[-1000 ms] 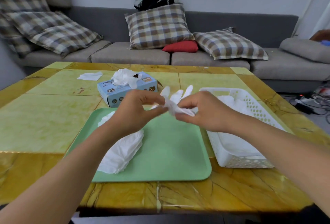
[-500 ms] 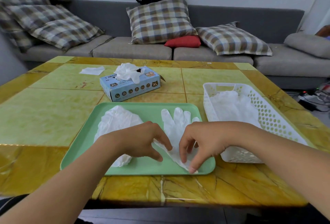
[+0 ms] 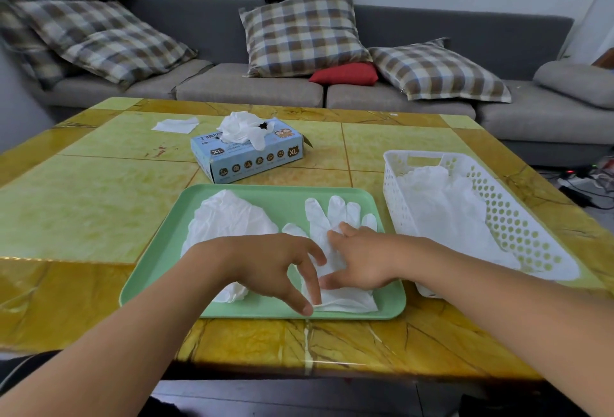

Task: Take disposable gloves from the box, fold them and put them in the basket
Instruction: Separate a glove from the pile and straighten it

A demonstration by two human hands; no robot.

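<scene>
Both hands have shifted on the flat glove (image 3: 332, 217) in the green tray (image 3: 153, 270), lower centre: the left hand (image 3: 265, 267) pinches its cuff, the right hand (image 3: 358, 257) presses it with spread fingers. Thin film may slip and crease, spoiling the fold before the basket (image 3: 531, 237).

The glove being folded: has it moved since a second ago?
Yes. The glove was held up in the air between both hands; it now lies flat on the green tray, near the basket.
</scene>
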